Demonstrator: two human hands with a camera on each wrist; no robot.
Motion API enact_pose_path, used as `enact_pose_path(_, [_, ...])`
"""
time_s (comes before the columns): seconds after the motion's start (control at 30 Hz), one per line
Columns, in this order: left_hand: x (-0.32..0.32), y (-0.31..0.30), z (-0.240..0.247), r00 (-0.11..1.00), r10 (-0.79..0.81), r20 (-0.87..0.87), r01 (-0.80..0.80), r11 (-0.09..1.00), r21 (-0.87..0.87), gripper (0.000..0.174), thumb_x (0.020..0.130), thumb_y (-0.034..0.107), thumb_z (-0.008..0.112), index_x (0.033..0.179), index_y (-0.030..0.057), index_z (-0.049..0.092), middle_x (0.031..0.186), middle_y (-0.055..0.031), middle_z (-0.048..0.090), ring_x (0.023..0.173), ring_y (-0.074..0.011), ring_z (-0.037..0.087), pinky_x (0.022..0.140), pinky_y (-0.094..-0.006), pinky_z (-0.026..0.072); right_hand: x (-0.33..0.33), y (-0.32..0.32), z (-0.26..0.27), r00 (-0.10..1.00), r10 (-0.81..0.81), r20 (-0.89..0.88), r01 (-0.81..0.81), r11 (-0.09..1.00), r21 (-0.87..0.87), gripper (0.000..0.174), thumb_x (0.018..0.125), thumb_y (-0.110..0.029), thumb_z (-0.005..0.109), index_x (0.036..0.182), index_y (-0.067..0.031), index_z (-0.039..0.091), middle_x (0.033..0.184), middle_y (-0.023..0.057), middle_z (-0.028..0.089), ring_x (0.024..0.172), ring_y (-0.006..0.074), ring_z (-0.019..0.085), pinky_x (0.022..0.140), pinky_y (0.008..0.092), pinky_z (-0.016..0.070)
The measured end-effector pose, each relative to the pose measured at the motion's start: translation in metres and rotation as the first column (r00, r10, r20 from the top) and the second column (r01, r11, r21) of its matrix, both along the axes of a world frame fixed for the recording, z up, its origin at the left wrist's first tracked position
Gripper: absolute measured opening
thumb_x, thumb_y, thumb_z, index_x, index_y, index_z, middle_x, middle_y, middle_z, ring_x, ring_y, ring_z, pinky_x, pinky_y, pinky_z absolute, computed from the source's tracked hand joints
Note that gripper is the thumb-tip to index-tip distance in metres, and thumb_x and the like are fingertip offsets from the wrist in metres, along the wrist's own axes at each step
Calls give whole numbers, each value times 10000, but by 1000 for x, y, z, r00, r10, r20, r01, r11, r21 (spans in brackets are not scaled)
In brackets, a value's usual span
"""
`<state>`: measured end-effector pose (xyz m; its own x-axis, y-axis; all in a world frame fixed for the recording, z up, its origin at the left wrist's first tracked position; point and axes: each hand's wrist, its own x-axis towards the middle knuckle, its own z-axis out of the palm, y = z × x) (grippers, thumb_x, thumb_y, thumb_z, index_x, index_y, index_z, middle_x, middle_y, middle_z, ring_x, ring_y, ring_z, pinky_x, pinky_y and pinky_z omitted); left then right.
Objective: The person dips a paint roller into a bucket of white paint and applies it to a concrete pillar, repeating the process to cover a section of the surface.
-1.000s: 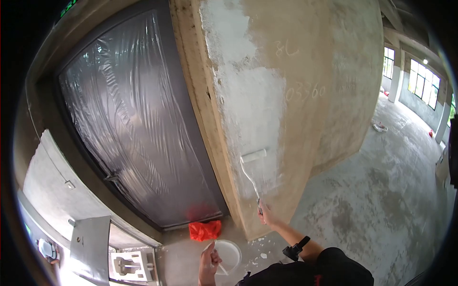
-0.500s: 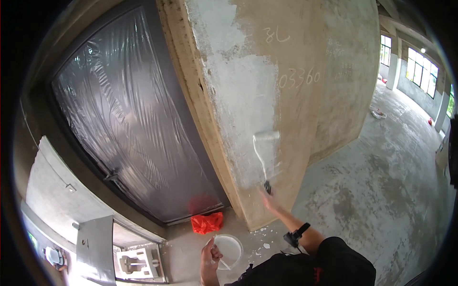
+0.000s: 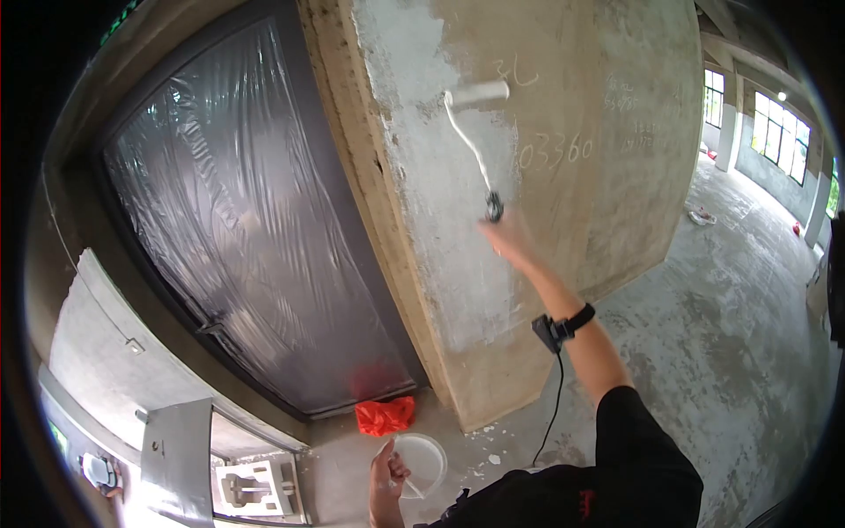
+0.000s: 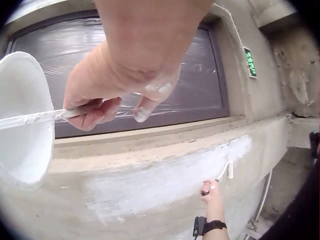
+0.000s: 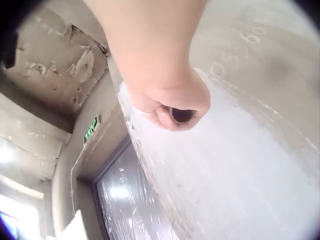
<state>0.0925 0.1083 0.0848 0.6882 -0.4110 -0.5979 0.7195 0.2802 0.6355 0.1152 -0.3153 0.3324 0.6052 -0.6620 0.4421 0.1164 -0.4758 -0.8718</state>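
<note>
My right hand (image 3: pixel 510 239) grips the dark handle of a paint roller (image 3: pixel 480 92), raised high against the wall. Its white sleeve lies by the upper edge of the white coat (image 3: pixel 453 229), over bare wall beside the chalk marks. In the right wrist view the fingers wrap the handle, whose hollow end (image 5: pixel 182 115) faces the camera. My left hand (image 3: pixel 387 475), fingers curled and spotted with white, holds a thin white-coated rod (image 4: pixel 32 119). That rod runs across the mouth of a white bucket (image 4: pixel 46 155) in the left wrist view.
A dark door (image 3: pixel 238 211) under plastic film stands left of the wall's corner (image 3: pixel 387 194). On the floor at its foot lies a red bag (image 3: pixel 385 415). White foam packing (image 3: pixel 255 489) sits at lower left. Rough concrete floor (image 3: pixel 678 387) stretches right toward windows.
My right hand has swept the roller up the wall, from the lower part of the white coat to its upper edge. The left hand keeps its hold on the rod.
</note>
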Motion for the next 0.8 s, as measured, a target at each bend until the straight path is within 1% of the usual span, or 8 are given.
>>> enact_pose_path(0.03, [1, 0, 2, 1000, 1, 3, -1, 1000, -2, 347, 867, 326, 629, 680, 118, 424, 514, 44, 293, 428, -100, 283, 448, -268, 284, 3, -1, 20, 999, 36, -4, -36, 998, 46, 240, 726, -135, 599, 555, -95, 436, 492, -16, 426, 407, 100, 404, 367, 316, 321])
enact_pose_path(0.1, [3, 1, 2, 1000, 5, 10, -5, 1000, -9, 350, 868, 328, 627, 676, 119, 423, 514, 43, 292, 431, -101, 285, 452, -270, 286, 11, -4, 53, 995, 82, 59, -84, 996, 19, 210, 760, -166, 616, 609, -92, 489, 492, -34, 408, 384, 79, 396, 359, 273, 292])
enact_pose_path(0.2, [5, 4, -3, 1000, -13, 25, 13, 1000, -8, 363, 830, 375, 657, 646, 121, 475, 488, 47, 321, 413, -110, 308, 445, -276, 290, 22, -10, 100, 976, 179, 125, -181, 983, 4, 190, 746, -135, 618, 611, -83, 495, 497, -26, 412, 385, 84, 391, 359, 271, 287])
enact_pose_path(0.33, [6, 5, -4, 997, -55, 57, 57, 998, -25, 396, 841, 386, 641, 604, 138, 440, 486, 47, 307, 424, -110, 307, 454, -273, 285, 35, -14, 155, 975, 151, 162, -145, 988, -48, 168, 730, -111, 617, 612, -71, 503, 496, -23, 404, 381, 91, 380, 354, 271, 279])
enact_pose_path(0.4, [8, 6, -3, 994, -88, 68, 91, 995, -46, 410, 843, 390, 636, 592, 143, 426, 484, 46, 302, 426, -111, 308, 457, -273, 283, 43, -21, 172, 963, 199, 181, -189, 980, -71, 158, 724, -102, 613, 615, -64, 505, 500, -17, 412, 388, 96, 382, 355, 272, 283])
enact_pose_path(0.53, [9, 6, -9, 998, -63, 10, 63, 997, -37, 381, 872, 338, 617, 629, 147, 394, 507, 44, 272, 430, -104, 278, 458, -279, 275, 48, -18, 163, 978, 135, 160, -126, 990, -70, 163, 726, -98, 599, 607, -64, 494, 510, -13, 414, 403, 97, 390, 362, 272, 292])
enact_pose_path(0.6, [6, 6, -12, 998, -63, -5, 63, 997, -53, 378, 871, 339, 618, 632, 150, 395, 505, 43, 274, 430, -104, 279, 457, -277, 275, 43, -12, 142, 989, 51, 137, -40, 996, -78, 203, 706, -91, 546, 530, -36, 461, 473, 25, 429, 391, 133, 436, 360, 316, 335])
enact_pose_path(0.8, [5, 4, -13, 1000, -8, -5, 8, 998, 54, 395, 825, 383, 663, 613, 123, 454, 477, 50, 293, 405, -109, 290, 447, -272, 281, 36, -4, 53, 994, 91, 61, -96, 992, 88, 223, 727, -115, 544, 532, -39, 467, 459, 19, 429, 378, 132, 425, 358, 326, 329])
